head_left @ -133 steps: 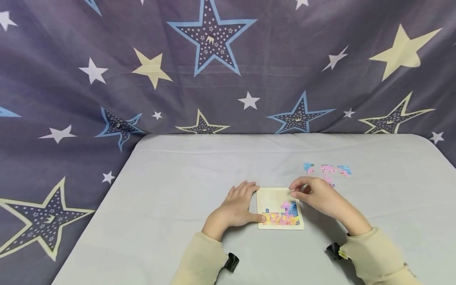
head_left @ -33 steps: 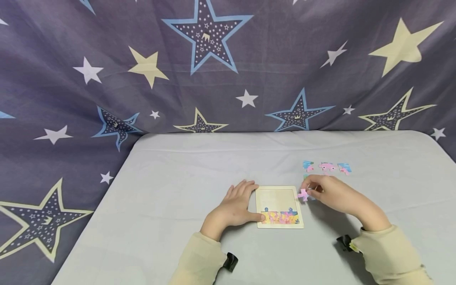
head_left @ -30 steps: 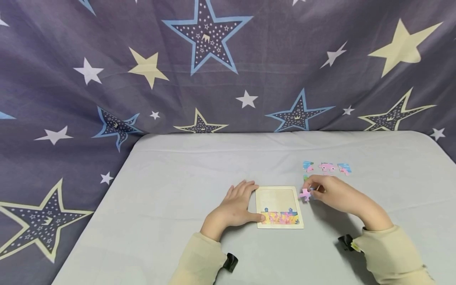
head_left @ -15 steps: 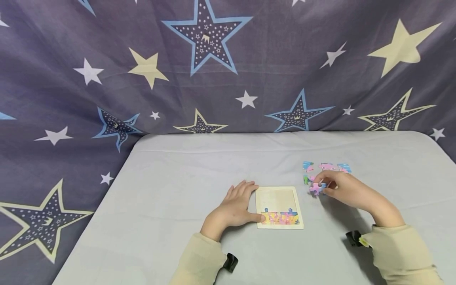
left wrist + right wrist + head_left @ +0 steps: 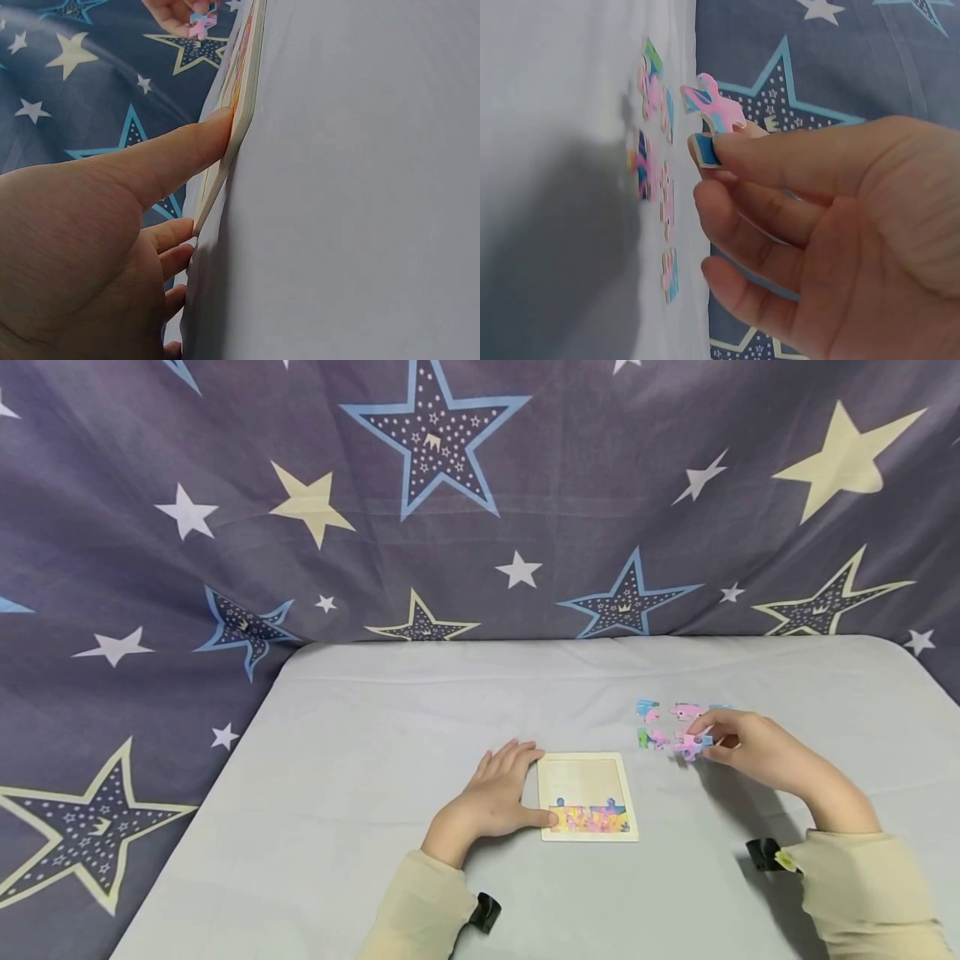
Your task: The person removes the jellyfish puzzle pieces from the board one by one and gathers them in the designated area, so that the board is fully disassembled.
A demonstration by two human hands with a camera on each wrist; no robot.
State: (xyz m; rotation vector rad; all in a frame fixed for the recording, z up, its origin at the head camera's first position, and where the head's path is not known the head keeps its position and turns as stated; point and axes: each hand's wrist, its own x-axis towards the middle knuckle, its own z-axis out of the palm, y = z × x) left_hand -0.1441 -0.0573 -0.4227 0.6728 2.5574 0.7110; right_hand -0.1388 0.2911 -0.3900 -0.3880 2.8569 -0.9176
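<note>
My left hand [image 5: 487,806] lies along the left side of a pale square puzzle tray [image 5: 581,774]. Its fingers touch the far left corner, and the thumb presses on the near left part. Joined yellow and pink jigsaw pieces [image 5: 592,820] fill the tray's near row; bare wood shows behind them. Beyond the tray's right side, my right hand [image 5: 765,752] pinches a pink-and-blue jigsaw piece [image 5: 718,105] between thumb and forefinger. That piece hangs above the cloth among loose pieces, partly covering some in the head view. Its other fingers curl loosely in the right wrist view.
Several loose jigsaw pieces lie flat behind and left of the right hand, among them a blue-and-pink one [image 5: 648,710], a pink one with eyes [image 5: 684,712] and a green-and-pink one [image 5: 652,739]. A light grey cloth [image 5: 375,735] covers the table; a star-patterned curtain [image 5: 262,527] stands behind.
The pink-and-blue piece, earlier in the tray above the near row, has come out. My right hand has carried it rightward and back to the loose pieces. The left hand stays in place.
</note>
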